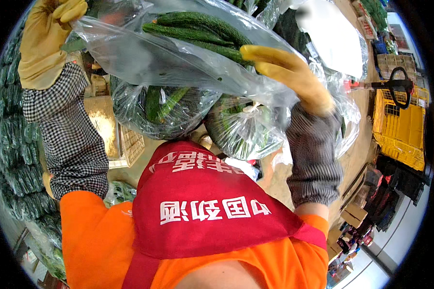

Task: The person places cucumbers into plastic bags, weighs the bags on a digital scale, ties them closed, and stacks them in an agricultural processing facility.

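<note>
Long green cucumbers [197,31] lie in a large clear plastic bag [178,60] spread out in front of me. At the far left, my left hand [46,45], in a yellow glove, has its fingers curled on the bag's edge. My right hand [289,70], also gloved in yellow and slightly blurred, reaches over the bag from the right. Its fingers are stretched out, with the tips against the end of the cucumbers. Closer to my body are a filled clear bag [164,111] of cucumbers and a second, gathered bag [248,127] with green produce inside.
Many wrapped green bundles [14,159] are stacked along the left. A pale plastic crate [130,147] is below the bags. On the right are a black looped handle [400,86], a yellow wire cage [400,125] and cardboard boxes [354,214]. White sheeting [332,41] lies beyond my right hand.
</note>
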`<state>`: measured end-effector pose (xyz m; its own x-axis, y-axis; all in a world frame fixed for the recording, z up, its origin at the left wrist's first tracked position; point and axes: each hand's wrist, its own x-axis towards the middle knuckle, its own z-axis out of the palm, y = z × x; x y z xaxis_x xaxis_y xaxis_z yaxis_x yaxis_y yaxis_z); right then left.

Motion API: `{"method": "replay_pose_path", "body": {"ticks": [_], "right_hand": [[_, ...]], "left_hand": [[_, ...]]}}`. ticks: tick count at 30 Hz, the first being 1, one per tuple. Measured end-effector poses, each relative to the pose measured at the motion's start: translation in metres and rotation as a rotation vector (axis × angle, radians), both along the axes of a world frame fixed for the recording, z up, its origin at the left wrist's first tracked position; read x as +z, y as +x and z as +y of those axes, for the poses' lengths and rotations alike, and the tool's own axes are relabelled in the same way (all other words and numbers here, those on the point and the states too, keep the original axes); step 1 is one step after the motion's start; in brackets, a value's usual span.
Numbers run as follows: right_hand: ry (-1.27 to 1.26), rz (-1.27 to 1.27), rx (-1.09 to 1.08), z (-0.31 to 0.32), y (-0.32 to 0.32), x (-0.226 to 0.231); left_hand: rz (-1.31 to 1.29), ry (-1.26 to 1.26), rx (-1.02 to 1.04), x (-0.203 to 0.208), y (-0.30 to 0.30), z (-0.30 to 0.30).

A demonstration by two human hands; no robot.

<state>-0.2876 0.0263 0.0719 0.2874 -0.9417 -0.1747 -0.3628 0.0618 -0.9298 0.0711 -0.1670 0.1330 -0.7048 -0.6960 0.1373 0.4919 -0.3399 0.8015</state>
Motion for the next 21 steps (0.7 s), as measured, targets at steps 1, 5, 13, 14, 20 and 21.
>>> {"method": "replay_pose_path", "body": {"ticks": [1, 5, 13, 14, 20, 21], "right_hand": [[-0.083, -0.111, 0.143, 0.018, 0.004, 0.027], [0.366, -0.453, 0.382, 0.096, 0.051, -0.056], [0.636, 0.417, -0.760, 0.147, 0.202, -0.361], [0.623, 0.400, -0.823, 0.141, 0.211, -0.356], [0.639, 0.147, -0.773, 0.151, 0.202, -0.376], [0.524, 0.102, -0.748, 0.164, 0.195, -0.359]], "left_hand": [[-0.072, -0.026, 0.116, 0.003, -0.007, 0.009], [-0.150, -0.108, 0.362, 0.021, -0.027, 0.040], [-0.235, -0.227, 0.313, -0.001, 0.030, 0.008], [-0.268, -0.242, 0.368, 0.008, 0.036, 0.018], [-0.353, -0.258, 0.524, 0.016, 0.032, 0.032], [-0.369, -0.244, 0.591, 0.015, 0.040, 0.038]]}}
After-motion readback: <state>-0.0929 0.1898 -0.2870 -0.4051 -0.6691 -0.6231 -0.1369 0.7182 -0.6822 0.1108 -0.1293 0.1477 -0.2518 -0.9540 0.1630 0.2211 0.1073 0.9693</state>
